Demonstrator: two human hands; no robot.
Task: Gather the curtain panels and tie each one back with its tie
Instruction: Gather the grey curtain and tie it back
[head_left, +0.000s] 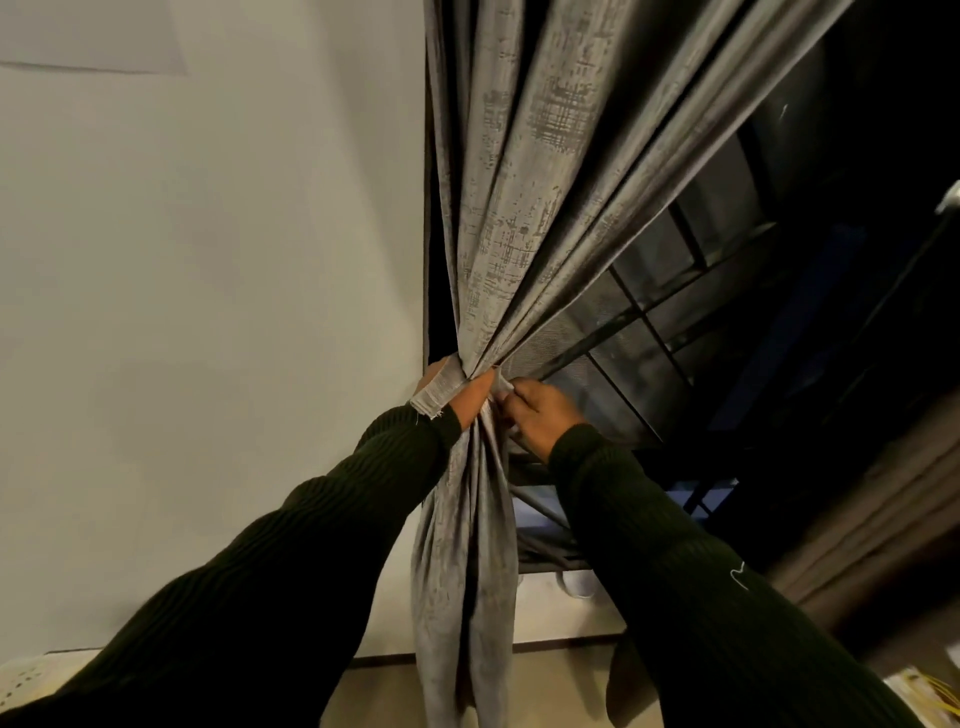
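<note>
A grey patterned curtain panel (524, 197) hangs at the window's left edge, bunched tight at its waist. A matching grey fabric tie (439, 389) wraps that waist, and its frayed end sticks out to the left. My left hand (467, 400) grips the bunched curtain with the tie lying over the hand. My right hand (537, 410) pinches the tie's other end against the right side of the bunch. Below the hands the panel (462, 597) falls loose toward the floor.
A plain pale wall (208, 260) fills the left. The dark window with a mesh screen and metal bars (675, 322) lies to the right. A second brownish curtain (883, 519) hangs at the far right. A pale perforated object (26, 675) sits at the lower left.
</note>
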